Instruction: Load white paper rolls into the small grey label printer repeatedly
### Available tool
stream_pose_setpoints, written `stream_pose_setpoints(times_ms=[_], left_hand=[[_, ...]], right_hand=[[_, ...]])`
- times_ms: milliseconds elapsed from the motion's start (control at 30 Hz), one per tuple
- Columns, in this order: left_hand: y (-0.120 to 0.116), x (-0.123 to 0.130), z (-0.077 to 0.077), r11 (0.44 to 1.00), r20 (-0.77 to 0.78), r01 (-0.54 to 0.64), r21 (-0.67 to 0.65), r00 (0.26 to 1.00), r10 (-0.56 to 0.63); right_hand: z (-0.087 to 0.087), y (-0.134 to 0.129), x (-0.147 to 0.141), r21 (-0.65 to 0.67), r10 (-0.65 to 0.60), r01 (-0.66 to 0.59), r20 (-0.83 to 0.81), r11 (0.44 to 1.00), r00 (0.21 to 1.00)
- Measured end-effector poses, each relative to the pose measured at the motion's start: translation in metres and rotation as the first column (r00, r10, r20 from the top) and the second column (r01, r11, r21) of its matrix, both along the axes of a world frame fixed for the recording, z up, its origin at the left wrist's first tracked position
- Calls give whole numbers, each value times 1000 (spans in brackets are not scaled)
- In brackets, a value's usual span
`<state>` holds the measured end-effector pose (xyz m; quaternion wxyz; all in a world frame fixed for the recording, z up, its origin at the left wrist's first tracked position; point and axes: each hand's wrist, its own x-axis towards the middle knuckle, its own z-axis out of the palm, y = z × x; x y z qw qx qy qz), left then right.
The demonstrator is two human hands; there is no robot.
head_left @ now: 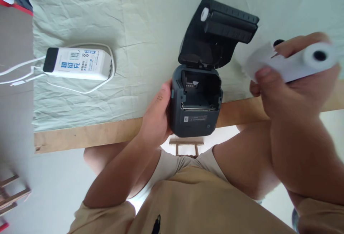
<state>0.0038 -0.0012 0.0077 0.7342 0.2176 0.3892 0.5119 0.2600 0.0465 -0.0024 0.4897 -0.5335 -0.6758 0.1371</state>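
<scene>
A dark grey portable label printer point(197, 123) is at the table's front edge with its lid point(206, 44) swung up. Its paper bay shows no roll, only a small printed label inside. My left hand point(158, 110) grips the printer's left side; most of the fingers are hidden beneath it. To the right of the printer, my right hand point(292, 80) is closed around a white paper roll point(298, 62) with a dark hole in its end. A loose strip of the paper hangs off toward the printer, slightly blurred.
A white power strip point(83, 63) with blue lettering and white cords lies at the left on the green cloth point(142, 22). The table's wooden front edge point(242, 112) runs just above my legs. Wooden stool parts point(13, 194) stand on the floor at lower left.
</scene>
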Motion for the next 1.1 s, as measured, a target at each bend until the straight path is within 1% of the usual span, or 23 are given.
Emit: stream_pose_setpoints(times_ms=[100, 167, 233, 300, 433, 500, 533, 567, 633, 667, 700, 733, 767, 833, 900, 933, 967, 1100], left_hand=[[0, -1, -2, 1000, -6, 22, 1, 1000, -22], [0, -2, -3, 1000, -8, 28, 6, 1000, -28], [0, -2, -4, 999, -9, 38, 20, 999, -37], [0, -3, -4, 999, -14, 45, 31, 999, -45], [-1, -3, -4, 998, -44, 48, 49, 998, -46], [-2, -3, -4, 996, -43, 47, 76, 998, -44], [-2, -3, -4, 996, -39, 43, 84, 998, -40], [-2, -2, -4, 996, -36, 36, 86, 999, -33], [-2, -2, -3, 997, -42, 23, 78, 999, -20], [-1, -1, -2, 997, -48, 17, 74, 999, -13], [-1, -1, -2, 997, -51, 14, 72, 999, -10], [-1, -1, -2, 997, -52, 15, 74, 999, -11], [0, -1, -2, 997, -55, 12, 73, 998, -8], [0, -1, -1, 998, -61, 10, 58, 998, -6], [-1, -1, -1, 999, -72, 15, 38, 997, -12], [-1, -1, 0, 999, -76, 18, 28, 997, -16], [-2, -1, 0, 1000, -82, 19, 17, 996, -18], [-3, 1, 4, 1000, -104, -11, -12, 994, 10]], right_hand=[[-5, -6, -4, 51, 70, -80, 185, 995, 980], [-5, -8, -3, 87, 52, -85, 330, 993, 942], [-5, -8, 0, 111, 35, -89, 416, 990, 909], [-6, -5, 3, 70, 55, -96, 445, 993, 894], [-8, -3, 1, -93, 105, -71, 436, 993, 894], [-8, -5, -1, -127, 125, -77, 437, 989, 891], [-8, -6, 0, -106, 130, -92, 432, 990, 892], [-8, -6, 3, -49, 120, -109, 419, 993, 900], [-8, -3, 15, 139, 46, -99, 347, 985, 937], [-9, 0, 24, 242, -9, -65, 291, 968, 957], [-9, 3, 33, 313, -63, -18, 245, 950, 967], [-10, 7, 42, 339, -112, 31, 220, 940, 969], [-11, 11, 50, 310, -148, 71, 233, 948, 961], [-13, 18, 59, 159, -185, 141, 309, 977, 933], [-15, 23, 59, 16, -196, 205, 366, 979, 910], [-15, 25, 56, -18, -201, 224, 375, 975, 905], [-16, 27, 52, -36, -201, 231, 381, 972, 903], [-20, 28, 41, -31, -197, 221, 342, 975, 919]])
